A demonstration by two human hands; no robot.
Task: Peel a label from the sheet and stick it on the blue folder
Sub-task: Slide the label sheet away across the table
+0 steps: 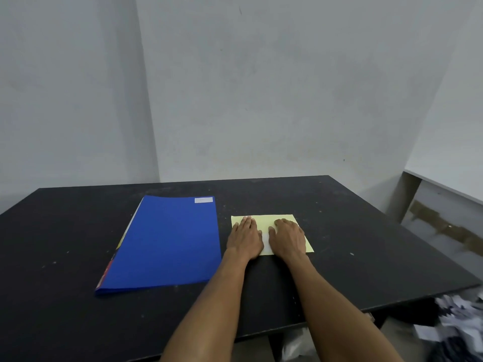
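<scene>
1. Label sheet (pixel 264 221): pale yellow glossy rectangle with a white patch (pixel 267 242) between the hands, flat at 3 o'clock of the blue folder (pixel 170 244).
2. Left hand (pixel 245 237) and right hand (pixel 287 236) lie flat on it, palms down, grasping nothing.
3. Folder: matte blue; white label (pixel 203 200) at its far right corner, writing unreadable.
4. Table (pixel 366 257): black, scuffed.
</scene>
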